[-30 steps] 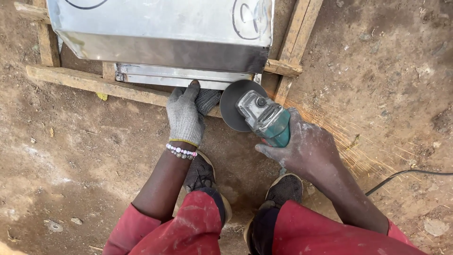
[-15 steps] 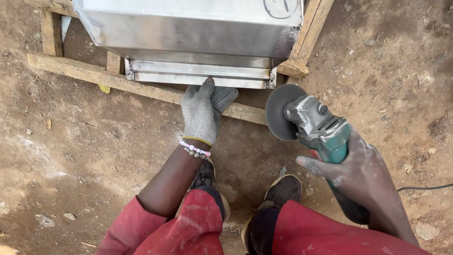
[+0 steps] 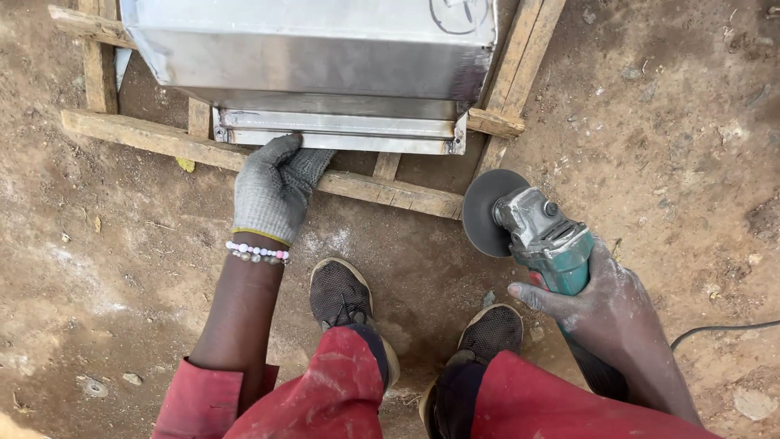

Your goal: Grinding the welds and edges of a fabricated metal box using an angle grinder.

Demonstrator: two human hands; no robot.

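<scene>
Angle grinder (image 3: 536, 232): teal body, grey head, dark disc — held off the ground.
Metal box (image 3: 325, 65): shiny sheet steel — resting on wooden frame (image 3: 382, 191).

- Single cam, head-mounted, looks steeply down, approx. along wearer's own legs to the dirt ground (image 3: 666, 122).
- Faces fwd/down: wooden frame (image 3: 390, 191) and metal box (image 3: 317, 57) at top of frame, knees at bottom edge.
- Close range, arm's reach; left hand (image 3: 272, 191) centre-left, right hand (image 3: 605, 305) lower right.
- No 2nd view, so no overlap to note.
</scene>
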